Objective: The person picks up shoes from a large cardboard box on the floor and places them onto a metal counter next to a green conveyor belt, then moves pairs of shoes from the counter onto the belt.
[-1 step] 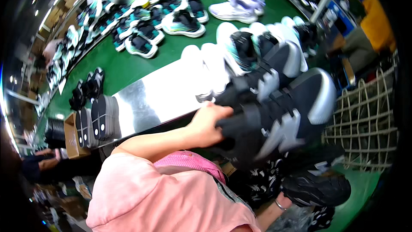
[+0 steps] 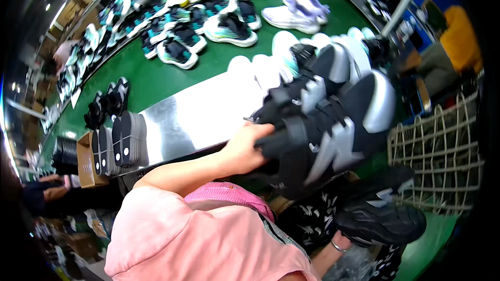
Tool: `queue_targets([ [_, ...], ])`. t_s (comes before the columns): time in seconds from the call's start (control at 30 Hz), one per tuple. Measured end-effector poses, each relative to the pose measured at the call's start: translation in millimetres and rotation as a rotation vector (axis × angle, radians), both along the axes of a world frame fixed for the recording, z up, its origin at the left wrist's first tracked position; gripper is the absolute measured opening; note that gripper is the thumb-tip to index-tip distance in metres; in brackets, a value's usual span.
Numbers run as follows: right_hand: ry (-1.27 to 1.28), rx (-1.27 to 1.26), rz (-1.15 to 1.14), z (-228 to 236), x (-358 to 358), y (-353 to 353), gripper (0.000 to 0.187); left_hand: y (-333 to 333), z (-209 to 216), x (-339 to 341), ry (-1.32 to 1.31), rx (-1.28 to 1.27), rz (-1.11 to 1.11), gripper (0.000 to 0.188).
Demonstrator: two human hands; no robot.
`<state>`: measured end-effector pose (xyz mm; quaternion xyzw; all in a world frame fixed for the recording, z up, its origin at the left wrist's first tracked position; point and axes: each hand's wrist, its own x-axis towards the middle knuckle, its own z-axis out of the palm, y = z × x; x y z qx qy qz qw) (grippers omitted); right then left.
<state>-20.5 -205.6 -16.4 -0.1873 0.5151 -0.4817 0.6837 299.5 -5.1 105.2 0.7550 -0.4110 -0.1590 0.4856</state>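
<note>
My left hand (image 2: 249, 147) reaches forward from a pink sleeve and grips a pair of black and silver sneakers (image 2: 333, 119) by their heel end, holding them up over the near edge of the shiny metal plate (image 2: 192, 119). Of my right hand only the wrist (image 2: 336, 247) with a thin bracelet shows at the lower right. The fingers are hidden under a black shoe (image 2: 380, 221) with a ridged sole, so its grip cannot be made out.
The green table (image 2: 156, 78) carries several teal, black and white sneakers (image 2: 229, 28), a lavender pair (image 2: 297, 13) and white shoes. Black soles (image 2: 122, 138) stand stacked in a cardboard box at left. A wire basket (image 2: 442, 156) stands at right. Another person's hands (image 2: 49, 190) show at far left.
</note>
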Motion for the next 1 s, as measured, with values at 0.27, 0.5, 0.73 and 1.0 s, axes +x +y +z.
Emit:
queue_targets([
  [0.27, 0.499, -0.799, 1.250, 6, 233, 131, 0.030, 203, -25, 67, 0.066, 0.409, 0.905, 0.019],
  [0.5, 1.377, -1.886, 1.956, 35, 412, 259, 0.026, 280, -59, 99, 0.113, 0.820, 0.891, 0.029],
  [0.73, 1.326, -1.021, 1.966, 55, 434, 272, 0.032, 316, -61, 100, 0.020, 0.735, 0.638, 0.028],
  [1.0, 1.490, -1.408, 1.544, 61, 422, 273, 0.023, 371, -54, 104, -0.447, 0.353, 0.753, 0.048],
])
